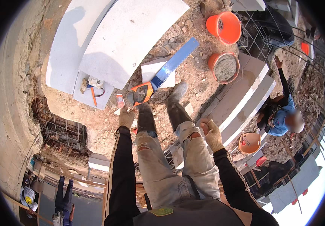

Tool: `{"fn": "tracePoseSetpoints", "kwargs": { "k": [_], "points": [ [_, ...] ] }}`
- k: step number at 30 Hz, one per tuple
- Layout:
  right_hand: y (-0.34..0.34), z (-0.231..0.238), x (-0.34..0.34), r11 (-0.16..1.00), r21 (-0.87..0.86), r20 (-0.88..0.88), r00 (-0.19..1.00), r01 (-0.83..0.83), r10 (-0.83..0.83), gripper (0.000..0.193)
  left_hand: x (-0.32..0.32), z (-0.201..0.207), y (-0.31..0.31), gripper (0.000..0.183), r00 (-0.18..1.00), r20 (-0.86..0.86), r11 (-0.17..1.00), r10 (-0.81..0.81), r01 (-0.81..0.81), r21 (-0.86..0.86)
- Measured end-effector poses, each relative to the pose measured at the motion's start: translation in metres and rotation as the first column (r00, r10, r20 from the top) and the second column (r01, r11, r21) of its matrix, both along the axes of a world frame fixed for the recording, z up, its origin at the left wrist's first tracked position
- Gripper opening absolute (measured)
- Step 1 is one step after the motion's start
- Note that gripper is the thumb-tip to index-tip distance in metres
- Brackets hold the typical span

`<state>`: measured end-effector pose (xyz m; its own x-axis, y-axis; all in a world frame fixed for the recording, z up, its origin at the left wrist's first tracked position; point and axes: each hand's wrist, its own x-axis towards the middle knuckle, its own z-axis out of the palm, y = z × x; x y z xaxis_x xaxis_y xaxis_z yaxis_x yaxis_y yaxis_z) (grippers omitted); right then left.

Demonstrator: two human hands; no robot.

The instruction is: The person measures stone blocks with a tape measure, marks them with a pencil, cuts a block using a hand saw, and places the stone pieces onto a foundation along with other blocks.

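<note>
My left hand (126,117), in a cream knit glove with bare fingertips, is in front of my left shin with its fingers drawn together. What it holds, if anything, I cannot make out. Just beyond its fingertips is a small red and white packet (120,100); whether they touch is unclear. A handsaw (173,62) with a blue blade and orange handle lies across a pale block piece (147,71), its handle over my left boot, close to that hand. My right hand (212,135), gloved alike, is beside my right knee with fingers curled and nothing visible in them.
Large pale blocks (128,34) stand at the far left, with a brush and an orange pencil-like tool (94,96) beside them. An orange bucket (224,28) and a mortar-filled bucket (225,68) sit at far right. Rebar pit (63,128) opens left. A co-worker (281,113) crouches right.
</note>
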<state>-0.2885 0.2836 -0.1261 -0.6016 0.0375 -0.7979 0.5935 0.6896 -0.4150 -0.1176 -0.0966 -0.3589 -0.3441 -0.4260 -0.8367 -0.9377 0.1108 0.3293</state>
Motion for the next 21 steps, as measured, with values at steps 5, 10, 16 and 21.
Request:
{"fn": "tracePoseSetpoints", "kwargs": {
  "k": [5,10,16,21],
  "points": [
    [0.044,-0.057,0.041,0.997,0.061,-0.096,0.995,0.037,-0.031,0.022,-0.071,-0.085,-0.004,0.043,0.985,-0.132,0.989,-0.111,0.122,0.08],
    [0.088,-0.052,0.054,0.967,0.143,0.152,0.961,0.212,-0.233,0.036,-0.066,-0.082,0.035,0.02,0.962,-0.179,0.963,0.205,-0.166,0.213],
    [0.106,-0.055,0.052,0.945,0.168,0.2,0.93,0.279,-0.31,0.04,-0.097,-0.025,0.142,0.012,0.88,-0.19,0.9,0.436,-0.429,0.077],
    [0.101,-0.065,0.019,0.94,0.047,0.191,0.921,0.337,-0.339,0.047,-0.139,-0.067,0.237,0.02,0.584,-0.309,0.658,0.751,-0.703,0.271]
  ]
}}
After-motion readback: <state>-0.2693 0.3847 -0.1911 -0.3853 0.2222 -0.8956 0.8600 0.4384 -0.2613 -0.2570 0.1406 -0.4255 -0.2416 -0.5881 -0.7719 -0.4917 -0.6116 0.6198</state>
